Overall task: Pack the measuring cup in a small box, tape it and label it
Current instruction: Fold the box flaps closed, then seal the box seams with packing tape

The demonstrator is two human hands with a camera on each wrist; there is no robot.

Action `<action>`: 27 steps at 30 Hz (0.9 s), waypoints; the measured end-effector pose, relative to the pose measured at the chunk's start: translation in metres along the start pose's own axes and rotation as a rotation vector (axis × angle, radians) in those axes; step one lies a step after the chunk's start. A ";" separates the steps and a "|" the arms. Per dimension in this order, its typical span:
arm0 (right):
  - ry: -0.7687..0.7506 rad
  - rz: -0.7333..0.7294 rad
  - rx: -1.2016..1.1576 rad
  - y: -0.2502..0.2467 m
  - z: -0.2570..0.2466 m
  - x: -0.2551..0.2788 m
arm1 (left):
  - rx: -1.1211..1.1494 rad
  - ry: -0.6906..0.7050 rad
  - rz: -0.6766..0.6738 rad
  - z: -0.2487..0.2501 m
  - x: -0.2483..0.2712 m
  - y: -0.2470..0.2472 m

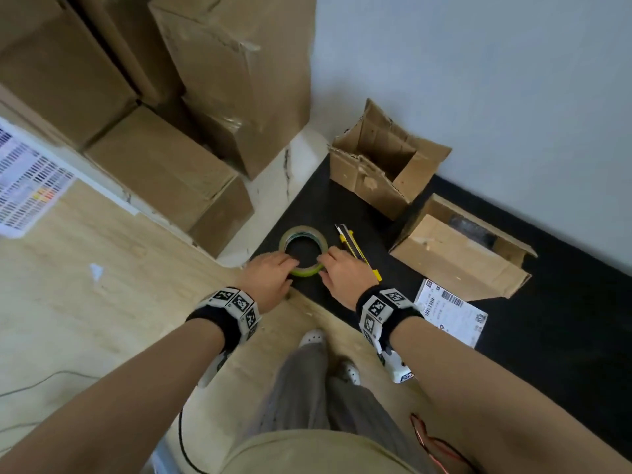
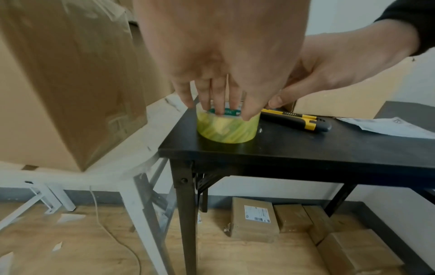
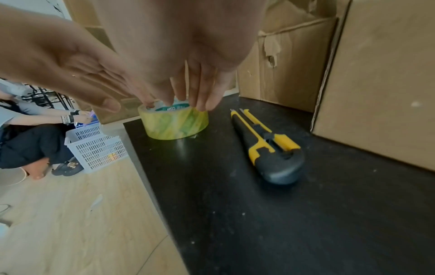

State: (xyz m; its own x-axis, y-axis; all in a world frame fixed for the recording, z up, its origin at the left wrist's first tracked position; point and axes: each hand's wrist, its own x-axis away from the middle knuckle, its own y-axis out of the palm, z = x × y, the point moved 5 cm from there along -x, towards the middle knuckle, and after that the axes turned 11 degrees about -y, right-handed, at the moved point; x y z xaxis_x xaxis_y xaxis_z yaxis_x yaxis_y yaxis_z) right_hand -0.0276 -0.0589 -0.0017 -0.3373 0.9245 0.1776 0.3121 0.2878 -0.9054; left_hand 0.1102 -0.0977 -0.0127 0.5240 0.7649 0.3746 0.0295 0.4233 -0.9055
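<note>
A yellow-green tape roll (image 1: 305, 271) (image 2: 227, 130) (image 3: 173, 124) lies flat near the left front corner of the black table (image 1: 513, 336). My left hand (image 1: 289, 263) (image 2: 220, 109) rests its straight fingertips on the roll's left rim, thumb free. My right hand (image 1: 323, 261) (image 3: 200, 106) touches the right rim the same way. A yellow-black utility knife (image 1: 357, 249) (image 3: 266, 143) lies just right of the roll. An open small box (image 1: 383, 165) stands at the back, and another box (image 1: 458, 254) lies on its side. A printed label sheet (image 1: 451, 309) lies at the front. No measuring cup is clearly visible.
Large cardboard boxes (image 1: 164, 165) are stacked on a white table to the left, close to the roll. A wall runs behind the black table. Taped parcels (image 2: 254, 221) sit on the floor underneath. A seated person and a white basket (image 3: 94, 147) are off to the left.
</note>
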 end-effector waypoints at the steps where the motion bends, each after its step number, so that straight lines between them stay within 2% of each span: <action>1: 0.011 0.015 -0.009 0.002 0.000 -0.002 | -0.019 0.017 -0.010 -0.002 -0.001 0.004; 4: 0.033 0.017 -0.033 0.009 0.002 -0.006 | -0.119 0.055 -0.016 -0.001 -0.008 0.012; 8: 0.066 -0.041 -0.049 0.012 0.002 -0.007 | -0.214 0.062 -0.101 0.005 -0.022 0.016; 15: 0.090 -0.105 -0.066 -0.003 0.005 -0.001 | -0.183 0.138 -0.081 0.014 -0.026 -0.007; 21: 0.085 -0.032 -0.083 -0.030 0.011 0.023 | -0.004 0.146 -0.096 0.030 -0.018 -0.040; 27: 0.119 0.075 -0.046 -0.062 0.033 0.072 | 0.050 0.070 0.000 0.070 0.000 -0.074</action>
State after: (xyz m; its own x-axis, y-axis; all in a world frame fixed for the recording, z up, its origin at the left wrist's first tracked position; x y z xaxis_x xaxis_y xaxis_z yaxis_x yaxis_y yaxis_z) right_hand -0.1005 -0.0184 0.0549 -0.2042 0.9663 0.1568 0.3734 0.2250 -0.9000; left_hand 0.0489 -0.0950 0.0683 0.5823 0.7297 0.3585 -0.0120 0.4486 -0.8937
